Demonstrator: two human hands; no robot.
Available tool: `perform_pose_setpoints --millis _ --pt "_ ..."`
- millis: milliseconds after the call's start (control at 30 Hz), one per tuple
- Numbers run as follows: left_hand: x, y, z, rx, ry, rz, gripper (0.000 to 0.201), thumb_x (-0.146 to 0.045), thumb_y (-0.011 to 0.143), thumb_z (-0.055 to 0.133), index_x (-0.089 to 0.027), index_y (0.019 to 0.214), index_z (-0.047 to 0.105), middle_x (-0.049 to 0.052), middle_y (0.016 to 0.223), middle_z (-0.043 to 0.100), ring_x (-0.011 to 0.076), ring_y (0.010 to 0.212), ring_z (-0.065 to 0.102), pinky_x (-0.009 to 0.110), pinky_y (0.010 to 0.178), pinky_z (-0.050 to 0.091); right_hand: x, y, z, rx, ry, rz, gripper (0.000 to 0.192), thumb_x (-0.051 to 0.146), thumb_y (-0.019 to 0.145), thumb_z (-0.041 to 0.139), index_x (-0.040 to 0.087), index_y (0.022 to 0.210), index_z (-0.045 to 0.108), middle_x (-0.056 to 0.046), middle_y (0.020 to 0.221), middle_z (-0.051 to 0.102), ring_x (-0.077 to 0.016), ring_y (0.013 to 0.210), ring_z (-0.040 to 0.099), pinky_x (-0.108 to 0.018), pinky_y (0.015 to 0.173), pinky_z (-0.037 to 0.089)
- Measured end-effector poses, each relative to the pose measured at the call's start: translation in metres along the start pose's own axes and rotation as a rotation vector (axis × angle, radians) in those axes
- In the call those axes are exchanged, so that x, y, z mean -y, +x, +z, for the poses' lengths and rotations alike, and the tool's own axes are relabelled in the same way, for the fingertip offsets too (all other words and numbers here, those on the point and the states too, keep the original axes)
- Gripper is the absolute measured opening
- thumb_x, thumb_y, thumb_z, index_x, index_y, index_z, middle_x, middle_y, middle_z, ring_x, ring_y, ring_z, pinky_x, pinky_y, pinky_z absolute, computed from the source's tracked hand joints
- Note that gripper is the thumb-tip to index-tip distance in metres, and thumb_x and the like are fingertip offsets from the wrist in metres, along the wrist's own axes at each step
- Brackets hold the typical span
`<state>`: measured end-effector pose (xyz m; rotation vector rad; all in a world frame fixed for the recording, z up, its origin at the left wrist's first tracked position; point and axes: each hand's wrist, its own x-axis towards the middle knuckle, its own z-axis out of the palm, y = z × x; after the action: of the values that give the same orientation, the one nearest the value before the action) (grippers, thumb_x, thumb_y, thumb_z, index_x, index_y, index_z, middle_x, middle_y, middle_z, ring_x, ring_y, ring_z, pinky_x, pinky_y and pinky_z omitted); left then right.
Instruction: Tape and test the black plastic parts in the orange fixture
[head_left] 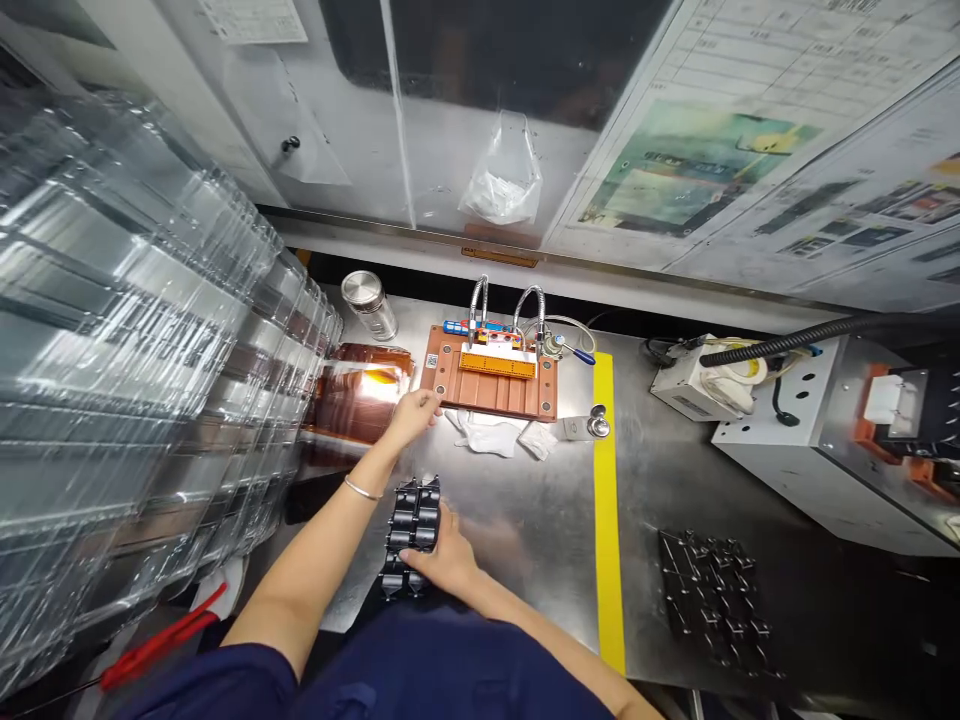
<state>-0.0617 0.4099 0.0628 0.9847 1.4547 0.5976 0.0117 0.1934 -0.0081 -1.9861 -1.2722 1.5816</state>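
Observation:
My left hand [415, 418] is at the near left corner of a copper-coloured fixture plate [487, 397]. Its fingers are curled together, and whatever they pinch is hidden or too small to name. Low in front of my body, my right hand [450, 560] grips a block of black moulded plastic parts [415, 515], thumb across the top and fingers along the right side. An orange strip [498, 366] lies on the fixture, under two bent metal hoses [531, 300]. White crumpled wipes [487, 437] lie along the fixture's near edge.
Stacked clear plastic trays [150, 330] rise on the left, beside amber film sheets [360, 395]. A glass jar [371, 305] stands behind. Right of the fixture are a small bottle [585, 427] and yellow tape [609, 520]. More black parts [716, 600] and a machine [795, 430] are farther right.

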Motion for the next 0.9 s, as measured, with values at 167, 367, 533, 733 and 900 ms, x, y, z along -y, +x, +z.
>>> perform_pose_setpoints --millis 167,367,533,733,900 --pt "0.022 -0.032 -0.02 -0.002 0.024 0.03 0.012 -0.026 0.076 0.057 -0.014 0.072 0.058 -0.002 0.058 0.06 0.0067 0.043 0.048 0.018 0.044 0.038 -0.011 0.007 -0.007 -0.026 0.157 -0.024 0.039 0.034 0.065 0.066 0.015 0.099 0.06 -0.009 0.094 0.068 -0.0281 0.091 0.064 -0.042 0.083 0.049" --pt "0.029 -0.04 -0.03 -0.171 0.267 0.322 0.019 -0.032 0.081 0.053 -0.016 0.083 0.065 0.004 0.076 0.068 0.0138 0.067 0.061 0.025 0.066 0.049 0.018 0.028 -0.125 -0.351 -0.136 -0.258 0.041 0.037 0.076 0.058 0.019 0.112 0.061 -0.009 0.1 0.069 -0.0273 0.091 0.063 -0.04 0.081 0.049" --pt "0.02 -0.036 0.014 -0.221 0.632 0.916 0.029 -0.031 0.09 0.046 -0.017 0.109 0.062 0.013 0.113 0.064 0.0216 0.108 0.056 0.038 0.095 0.044 0.058 0.07 -0.173 -0.646 -0.63 -0.6 0.044 0.015 0.081 0.048 0.019 0.124 0.058 -0.011 0.128 0.057 -0.028 0.121 0.048 -0.047 0.103 0.033" --pt "0.016 0.0 0.054 -0.018 1.195 1.035 0.028 -0.019 0.09 0.045 -0.017 0.115 0.059 0.013 0.121 0.06 0.0244 0.115 0.052 0.047 0.101 0.037 0.04 0.105 -0.168 -0.639 -0.797 -0.692 0.042 0.015 0.088 0.04 0.023 0.126 0.056 -0.011 0.132 0.054 -0.027 0.127 0.042 -0.052 0.105 0.028" --pt "-0.001 0.037 0.063 0.049 1.289 1.039 0.031 -0.011 0.089 0.04 -0.014 0.113 0.06 0.014 0.122 0.059 0.0244 0.114 0.052 0.042 0.096 0.042 0.027 0.115 -0.225 -0.68 -0.723 -0.664 0.039 0.029 0.09 0.042 0.017 0.123 0.058 -0.014 0.127 0.056 -0.0269 0.124 0.044 -0.046 0.102 0.036"
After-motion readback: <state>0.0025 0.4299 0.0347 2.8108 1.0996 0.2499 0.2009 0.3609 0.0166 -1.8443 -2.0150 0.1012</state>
